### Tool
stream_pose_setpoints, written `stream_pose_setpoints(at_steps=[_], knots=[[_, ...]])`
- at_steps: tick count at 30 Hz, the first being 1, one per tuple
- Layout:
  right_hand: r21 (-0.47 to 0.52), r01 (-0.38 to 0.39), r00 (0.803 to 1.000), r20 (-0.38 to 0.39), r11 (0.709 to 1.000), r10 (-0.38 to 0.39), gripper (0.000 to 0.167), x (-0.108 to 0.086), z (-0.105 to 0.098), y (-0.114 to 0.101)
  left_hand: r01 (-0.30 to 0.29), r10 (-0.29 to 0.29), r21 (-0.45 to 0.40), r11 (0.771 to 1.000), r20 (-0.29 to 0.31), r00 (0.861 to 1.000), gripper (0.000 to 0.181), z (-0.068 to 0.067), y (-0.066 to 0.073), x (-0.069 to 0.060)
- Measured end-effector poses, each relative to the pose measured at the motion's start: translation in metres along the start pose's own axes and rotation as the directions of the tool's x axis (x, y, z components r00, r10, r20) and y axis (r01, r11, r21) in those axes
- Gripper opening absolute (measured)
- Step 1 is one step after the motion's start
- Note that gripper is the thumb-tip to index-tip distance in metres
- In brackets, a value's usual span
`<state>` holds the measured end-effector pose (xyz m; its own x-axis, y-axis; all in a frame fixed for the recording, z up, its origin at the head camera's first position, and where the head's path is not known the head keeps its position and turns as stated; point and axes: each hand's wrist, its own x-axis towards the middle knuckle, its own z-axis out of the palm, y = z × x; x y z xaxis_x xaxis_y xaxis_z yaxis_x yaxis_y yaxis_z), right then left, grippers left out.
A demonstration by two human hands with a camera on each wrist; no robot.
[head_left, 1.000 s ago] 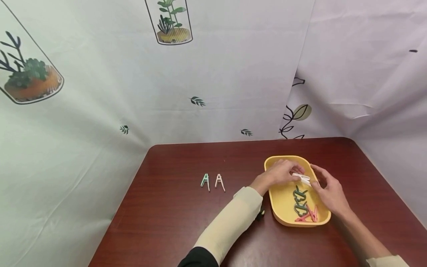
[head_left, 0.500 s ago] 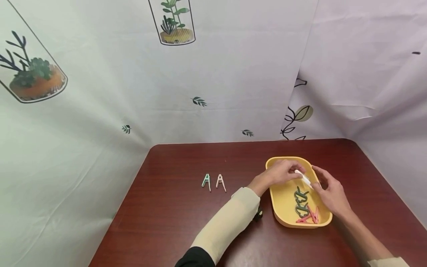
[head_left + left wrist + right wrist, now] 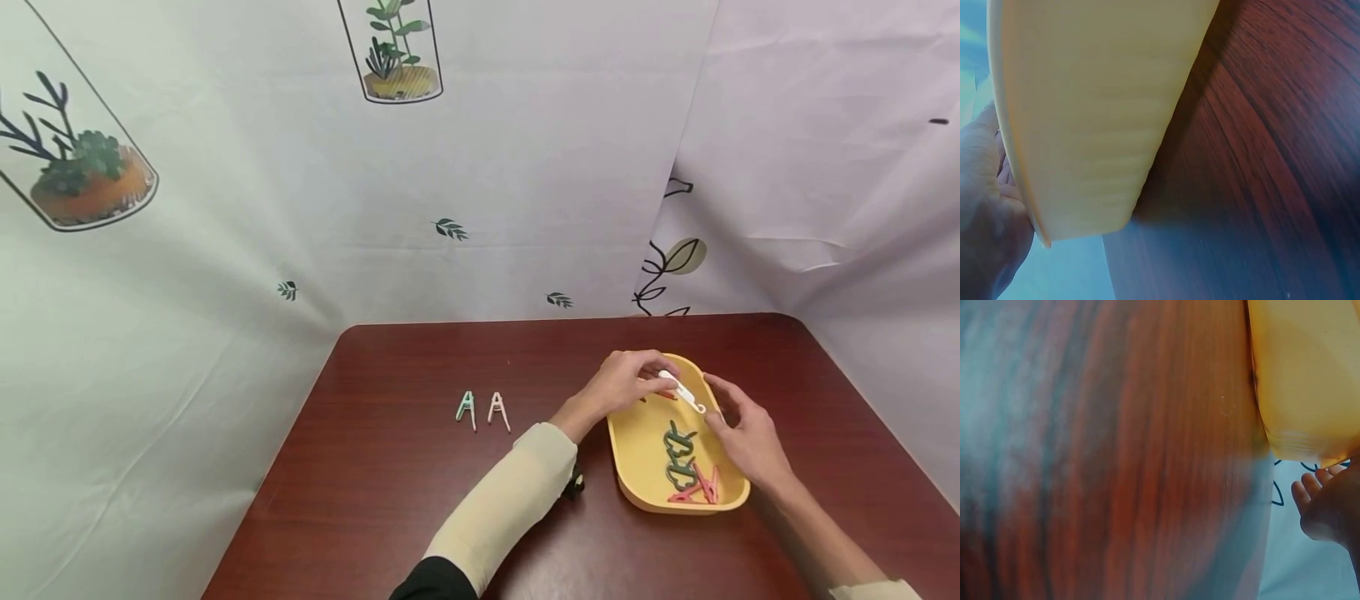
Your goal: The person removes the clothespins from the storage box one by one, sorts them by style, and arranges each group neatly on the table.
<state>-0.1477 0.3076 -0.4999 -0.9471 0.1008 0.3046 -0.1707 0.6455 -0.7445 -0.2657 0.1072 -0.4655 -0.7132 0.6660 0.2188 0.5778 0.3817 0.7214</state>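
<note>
My left hand [image 3: 626, 382] pinches a white clothespin [image 3: 681, 392], seen edge-on, above the far part of a yellow tray [image 3: 630, 467]. On the tray's right side, my right hand [image 3: 750, 433] holds the rim, thumb inside and fingers outside. Its thumb is near the clothespin's lower end. Inside the tray lie dark green looped clips [image 3: 679, 454] and red clothespins [image 3: 705, 485]. A red piece [image 3: 666, 394] shows partly beneath my left hand. The left wrist view shows my left hand [image 3: 988, 206] at the rim, fingertips hidden.
A green clothespin [image 3: 467, 410] and a pale pink clothespin [image 3: 498, 410] lie side by side on the brown table [image 3: 360, 467], left of the tray. A white printed curtain [image 3: 510, 167] hangs behind the table. A small dark device [image 3: 574, 483] sits by my left wrist.
The white clothespin has turned from its open A side to edge-on in my left hand, which moved slightly left. Its lower end now shows clear of my right thumb. My right hand stays put.
</note>
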Motion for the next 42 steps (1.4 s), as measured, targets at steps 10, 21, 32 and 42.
stream_pose_setpoints(at_steps=[10,21,32,42], knots=[[0.005,-0.015,1.0,0.012,1.0,0.015,0.055,0.0,0.001,0.001,-0.057,0.045,-0.085,0.995,-0.139,0.989,0.017,-0.009,-0.012,-0.004],[0.011,-0.018,1.0,0.015,1.0,0.018,0.055,-0.002,0.002,0.001,-0.144,0.065,-0.261,0.955,-0.292,0.954,0.017,-0.024,-0.019,-0.01],[0.004,-0.006,1.0,-0.002,1.0,0.006,0.056,-0.002,0.001,0.001,-0.119,-0.001,-0.332,0.936,-0.339,0.941,0.017,-0.052,-0.033,-0.019],[0.011,0.026,0.999,-0.021,1.0,-0.026,0.055,0.0,0.0,0.004,-0.124,-0.036,-0.385,0.915,-0.381,0.924,0.015,-0.077,-0.053,-0.033]])
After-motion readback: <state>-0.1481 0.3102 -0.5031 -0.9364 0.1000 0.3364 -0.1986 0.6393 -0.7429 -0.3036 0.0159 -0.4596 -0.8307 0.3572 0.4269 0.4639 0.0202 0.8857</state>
